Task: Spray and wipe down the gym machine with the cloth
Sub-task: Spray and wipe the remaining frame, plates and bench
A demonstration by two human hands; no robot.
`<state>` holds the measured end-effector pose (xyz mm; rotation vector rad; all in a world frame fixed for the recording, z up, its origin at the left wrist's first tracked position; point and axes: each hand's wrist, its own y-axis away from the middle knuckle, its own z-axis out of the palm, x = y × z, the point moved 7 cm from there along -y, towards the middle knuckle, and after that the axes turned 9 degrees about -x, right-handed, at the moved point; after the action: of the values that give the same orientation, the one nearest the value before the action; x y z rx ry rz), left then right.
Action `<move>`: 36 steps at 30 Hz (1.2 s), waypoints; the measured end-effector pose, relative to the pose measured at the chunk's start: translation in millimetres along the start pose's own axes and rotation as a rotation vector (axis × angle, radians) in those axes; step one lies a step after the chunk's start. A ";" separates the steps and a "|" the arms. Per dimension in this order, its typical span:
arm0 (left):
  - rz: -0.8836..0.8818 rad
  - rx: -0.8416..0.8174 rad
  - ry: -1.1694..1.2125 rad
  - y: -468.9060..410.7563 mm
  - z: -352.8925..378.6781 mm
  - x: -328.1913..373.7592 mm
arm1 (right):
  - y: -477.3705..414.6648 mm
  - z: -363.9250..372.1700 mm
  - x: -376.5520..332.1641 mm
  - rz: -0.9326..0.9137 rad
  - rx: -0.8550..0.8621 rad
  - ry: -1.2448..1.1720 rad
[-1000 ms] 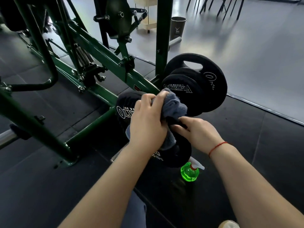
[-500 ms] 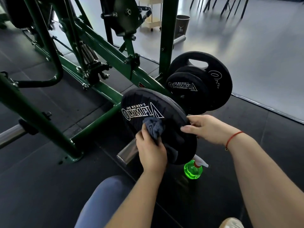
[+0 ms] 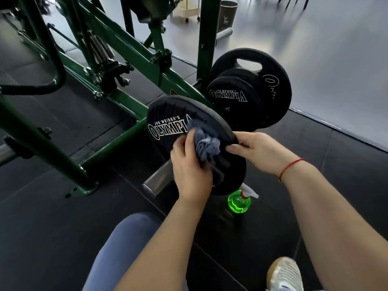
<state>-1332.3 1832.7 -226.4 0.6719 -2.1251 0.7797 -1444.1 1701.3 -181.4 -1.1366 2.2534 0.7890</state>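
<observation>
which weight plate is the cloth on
The nearest plate, on the chrome bar, its lettering upright. The left hand presses the cloth to its face; the plates behind are untouched.

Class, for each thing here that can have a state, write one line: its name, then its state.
cloth: bunched, pressed against front plate.
left hand: grips cloth.
right hand: holds front plate's rim.
front plate: mounted on chrome peg.
spray bottle: upright, untouched.
rear plates: stacked on machine.
</observation>
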 end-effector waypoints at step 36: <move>-0.388 0.273 0.455 7.8 -2.4 -18.3 | -15.0 19.0 26.3 0.124 0.024 -0.529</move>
<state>-1325.9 1843.5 -242.1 0.9167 -1.4365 0.9091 -1442.5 1692.7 -216.0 -0.6762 1.8889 0.9756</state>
